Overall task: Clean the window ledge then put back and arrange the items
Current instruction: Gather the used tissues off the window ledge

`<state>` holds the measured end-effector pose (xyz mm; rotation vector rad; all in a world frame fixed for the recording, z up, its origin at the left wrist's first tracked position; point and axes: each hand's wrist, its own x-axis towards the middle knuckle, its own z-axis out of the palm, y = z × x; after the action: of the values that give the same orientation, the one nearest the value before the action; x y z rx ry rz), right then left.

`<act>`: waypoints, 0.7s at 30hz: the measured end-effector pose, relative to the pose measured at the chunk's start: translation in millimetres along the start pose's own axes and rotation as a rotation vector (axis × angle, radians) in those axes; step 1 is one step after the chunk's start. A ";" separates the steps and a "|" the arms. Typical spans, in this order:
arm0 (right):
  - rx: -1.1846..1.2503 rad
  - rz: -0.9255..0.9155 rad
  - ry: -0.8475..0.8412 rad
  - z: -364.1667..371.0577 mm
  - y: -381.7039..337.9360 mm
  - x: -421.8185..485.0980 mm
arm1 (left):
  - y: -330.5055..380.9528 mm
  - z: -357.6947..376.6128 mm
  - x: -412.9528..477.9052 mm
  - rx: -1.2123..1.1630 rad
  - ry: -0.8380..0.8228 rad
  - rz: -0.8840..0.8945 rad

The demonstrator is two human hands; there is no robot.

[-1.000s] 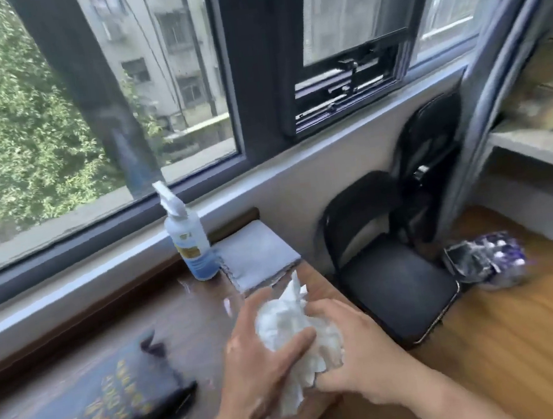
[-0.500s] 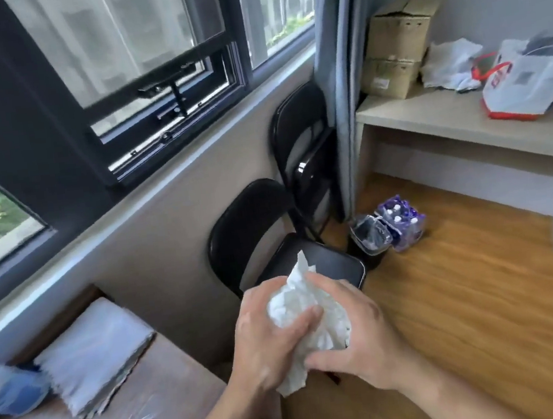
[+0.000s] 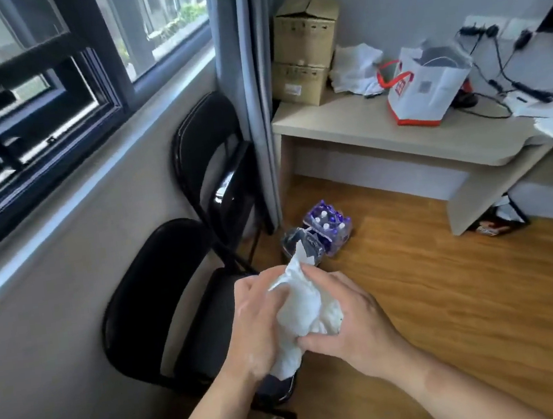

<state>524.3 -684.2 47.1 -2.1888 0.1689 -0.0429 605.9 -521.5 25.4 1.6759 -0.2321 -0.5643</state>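
A crumpled wad of white tissue point(image 3: 305, 309) is clasped between both hands in front of me, above the seat of a black chair point(image 3: 149, 313). My left hand point(image 3: 257, 321) wraps it from the left with curled fingers. My right hand point(image 3: 353, 321) grips it from the right, thumb pressed under the wad. A point of tissue sticks up between the hands. The grey window ledge point(image 3: 92, 182) runs along the wall at the left, below the dark window frame point(image 3: 52, 131). The desk with the spray bottle and cloth is out of view.
A second black folding chair point(image 3: 214, 161) leans by the grey curtain point(image 3: 242, 75). A small bin point(image 3: 301, 244) and a pack of purple bottles point(image 3: 330, 227) sit on the wooden floor. A light desk point(image 3: 380, 135) carries cardboard boxes point(image 3: 305, 47), a white bag point(image 3: 426, 88) and cables.
My view has swung right, away from the desk with the spray bottle, cloth and book, toward the chairs and floor. Both hands keep holding the tissue wad.
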 end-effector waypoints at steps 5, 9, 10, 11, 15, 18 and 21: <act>0.021 0.066 0.000 -9.2 15.9 46.3 | -12.9 0.0 62.9 -0.066 -0.011 -0.120; 0.041 0.110 -0.021 -20.4 46.3 83.1 | -4.0 17.3 101.4 -0.108 0.015 -0.114; 0.046 0.121 -0.023 -24.2 56.0 92.8 | -3.8 22.0 113.6 -0.098 0.035 -0.132; 0.049 0.137 -0.026 -28.3 66.9 103.0 | -1.7 27.8 125.8 -0.070 0.062 -0.140; 0.057 0.172 -0.039 -50.4 119.2 157.4 | -4.3 57.3 192.8 0.109 0.200 -0.167; 0.051 0.195 -0.070 -70.4 162.8 214.8 | -10.5 81.2 256.1 0.125 0.283 -0.233; 0.049 0.202 -0.099 -84.0 204.5 273.7 | -23.2 98.0 317.9 0.133 0.356 -0.255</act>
<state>765.9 -907.3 -78.2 -2.1093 0.3285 0.1724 827.2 -747.6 -80.0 1.9163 0.2088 -0.4339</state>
